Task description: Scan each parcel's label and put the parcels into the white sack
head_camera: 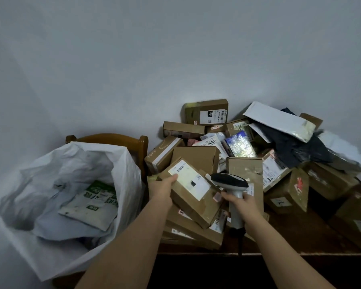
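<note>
My left hand (162,189) grips a brown parcel (193,192) by its 9 o'clock edge, thumb on the white label (189,178), holding it tilted above the pile (233,163) on the table (300,232). My right hand (243,203) is curled round the handle of the scanner (230,181), whose head sits just at the parcel's 3 o'clock corner. The white sack (71,197) gapes open at 9 o'clock, against a wooden chair (121,140), with a few soft packets (92,207) inside.

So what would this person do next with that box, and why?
Probably carry the box left and drop it into the white sack. The scanner in the right hand already points at its label, and the sack stands open beside the left hand.
</note>
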